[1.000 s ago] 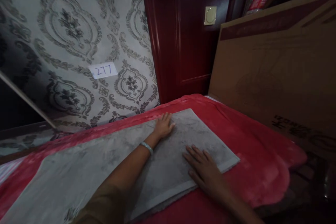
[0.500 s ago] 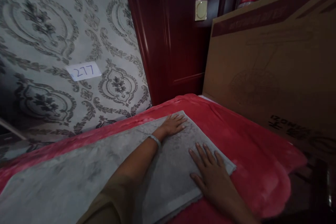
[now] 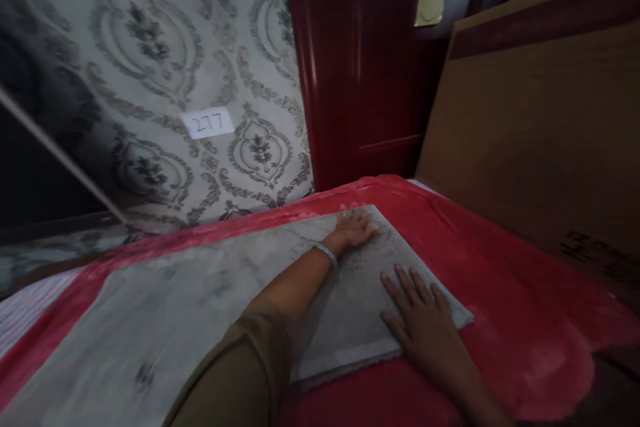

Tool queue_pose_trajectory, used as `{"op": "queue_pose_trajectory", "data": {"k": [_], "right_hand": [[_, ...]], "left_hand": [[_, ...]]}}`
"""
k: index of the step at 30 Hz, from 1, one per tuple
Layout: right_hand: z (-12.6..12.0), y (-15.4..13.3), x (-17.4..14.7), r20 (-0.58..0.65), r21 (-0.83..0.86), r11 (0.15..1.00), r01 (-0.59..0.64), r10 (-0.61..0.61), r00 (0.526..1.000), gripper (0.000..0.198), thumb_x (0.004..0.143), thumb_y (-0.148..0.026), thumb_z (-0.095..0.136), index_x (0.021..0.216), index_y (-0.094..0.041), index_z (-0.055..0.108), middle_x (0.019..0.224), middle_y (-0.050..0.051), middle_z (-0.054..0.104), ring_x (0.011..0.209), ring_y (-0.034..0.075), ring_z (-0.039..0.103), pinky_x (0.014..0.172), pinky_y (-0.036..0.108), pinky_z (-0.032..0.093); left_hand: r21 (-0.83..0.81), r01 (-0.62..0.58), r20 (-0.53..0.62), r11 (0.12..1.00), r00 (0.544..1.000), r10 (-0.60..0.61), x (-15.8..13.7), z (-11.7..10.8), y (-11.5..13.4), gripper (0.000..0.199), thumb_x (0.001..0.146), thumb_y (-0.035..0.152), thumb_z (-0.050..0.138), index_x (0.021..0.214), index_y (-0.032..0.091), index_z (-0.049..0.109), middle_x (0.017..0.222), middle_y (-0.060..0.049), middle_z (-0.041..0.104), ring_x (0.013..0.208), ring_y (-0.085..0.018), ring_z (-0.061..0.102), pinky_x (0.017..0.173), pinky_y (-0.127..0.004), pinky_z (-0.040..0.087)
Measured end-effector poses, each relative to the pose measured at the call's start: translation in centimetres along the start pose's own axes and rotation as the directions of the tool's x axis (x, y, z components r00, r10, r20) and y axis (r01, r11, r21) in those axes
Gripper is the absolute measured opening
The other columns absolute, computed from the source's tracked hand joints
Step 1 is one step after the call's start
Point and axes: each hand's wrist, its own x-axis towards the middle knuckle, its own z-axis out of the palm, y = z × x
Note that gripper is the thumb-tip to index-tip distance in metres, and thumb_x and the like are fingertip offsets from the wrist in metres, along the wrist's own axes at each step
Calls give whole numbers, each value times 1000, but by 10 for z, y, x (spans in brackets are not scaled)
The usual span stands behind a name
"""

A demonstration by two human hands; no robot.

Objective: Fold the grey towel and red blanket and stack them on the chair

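Observation:
A folded grey cloth (image 3: 200, 307), soft and faintly patterned, lies flat over a red blanket (image 3: 520, 307). Near the cloth's far corner rests my left hand (image 3: 354, 228), palm down with fingers spread and slightly blurred; a bracelet (image 3: 326, 253) circles that wrist. My right hand (image 3: 423, 310) lies flat near the cloth's right end, its fingers apart. Both hands touch the top of the cloth, and neither grips it. My left sleeve and forearm hide part of the cloth's near edge.
Patterned wallpaper (image 3: 150, 33) with a paper label (image 3: 209, 123) reading 277 stands behind. A dark red door panel (image 3: 370, 67) adjoins it. On the right leans a large cardboard box (image 3: 530, 120). Striped fabric (image 3: 35, 300) shows at the left edge.
The view has turned left, so the scene sits further right in it. My left hand has shifted slightly on the cloth; my right hand stays flat near the same end.

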Motion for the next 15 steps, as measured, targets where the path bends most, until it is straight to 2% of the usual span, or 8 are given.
{"op": "queue_pose_trajectory", "data": {"k": [3, 5, 7, 10, 13, 15], "right_hand": [[3, 2, 0, 4, -27, 1000, 3, -3, 1000, 60, 97, -52, 36, 150, -27, 49, 159, 11, 40, 144, 38, 36, 112, 61, 31], [4, 2, 0, 8, -35, 999, 12, -12, 1000, 61, 97, -53, 35, 149, -26, 50, 158, 10, 41, 144, 37, 37, 112, 60, 31], [6, 3, 0, 15, -36, 999, 12, -11, 1000, 62, 96, -54, 33, 149, -26, 50, 158, 9, 41, 144, 36, 37, 112, 58, 32], [5, 4, 0, 23, -31, 1000, 4, -3, 1000, 64, 96, -57, 31, 150, -27, 49, 159, 8, 40, 145, 35, 36, 113, 57, 32], [3, 5, 0, 39, -27, 1000, 6, -5, 999, 66, 96, -58, 29, 150, -27, 48, 159, 8, 39, 145, 35, 36, 113, 58, 32], [2, 6, 0, 58, -23, 1000, 10, -9, 998, 66, 96, -59, 28, 151, -28, 47, 160, 8, 38, 145, 35, 36, 112, 59, 32]], "left_hand": [[5, -219, -20, 976, 976, 219, -47, 18, 4, 70, 98, 65, 20, 159, 30, 26, 169, -4, 17, 156, -30, 9, 123, -61, 6], [31, -286, -31, 958, 958, 287, -77, 26, -6, 69, 98, 66, 22, 158, 32, 25, 169, -3, 19, 156, -30, 10, 122, -62, 5], [53, -245, -33, 968, 969, 247, -101, 26, -28, 68, 99, 65, 24, 158, 32, 26, 168, -4, 20, 156, -31, 12, 122, -63, 7], [81, -90, -66, 993, 993, 95, -129, 16, -75, 63, 101, 60, 25, 157, 31, 29, 168, -6, 22, 155, -29, 15, 122, -60, 11], [102, -2, -98, 995, 995, 12, -148, 6, -123, 60, 102, 55, 26, 157, 31, 30, 167, -6, 24, 155, -25, 19, 124, -53, 11], [97, 69, -116, 993, 992, -57, -158, 2, -148, 59, 102, 53, 28, 157, 32, 31, 167, -4, 25, 154, -25, 20, 124, -52, 11]]}}
